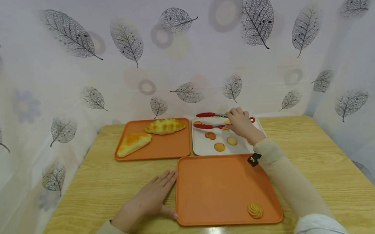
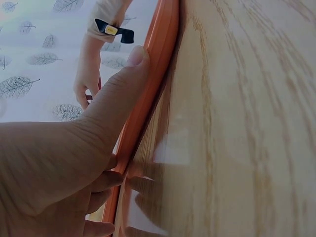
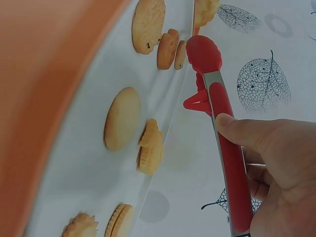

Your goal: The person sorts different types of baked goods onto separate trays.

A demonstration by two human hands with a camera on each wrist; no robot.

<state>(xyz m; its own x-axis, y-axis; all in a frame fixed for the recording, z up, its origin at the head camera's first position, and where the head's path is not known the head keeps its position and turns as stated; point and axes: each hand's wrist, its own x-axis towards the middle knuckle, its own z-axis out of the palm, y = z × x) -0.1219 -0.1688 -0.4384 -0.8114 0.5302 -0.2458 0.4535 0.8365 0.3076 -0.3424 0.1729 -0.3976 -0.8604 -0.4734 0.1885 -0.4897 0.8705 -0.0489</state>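
My right hand point(image 1: 242, 123) grips a pair of red-and-steel tongs point(image 3: 231, 163) over the white tray point(image 1: 199, 145). The tongs point left, their two red tips spread apart, and part of a cookie shows between them in the head view. On that tray lie several cookies, among them a plain round one point(image 3: 122, 119) and a speckled one point(image 1: 219, 147); my right hand and forearm hide some. My left hand point(image 1: 151, 195) lies with fingers extended at the left edge of the near orange tray point(image 1: 214, 190), its thumb against the rim. A swirled cookie point(image 1: 255, 211) sits in that tray's near right corner.
Behind, on the left, a second orange tray point(image 1: 168, 146) holds a triangular pastry point(image 1: 134, 144) and a long ridged bread point(image 1: 164, 126). It stands beside the white tray. All three trays are on a wooden table point(image 1: 114, 178), with a leaf-patterned curtain point(image 1: 184, 67) behind and at both sides.
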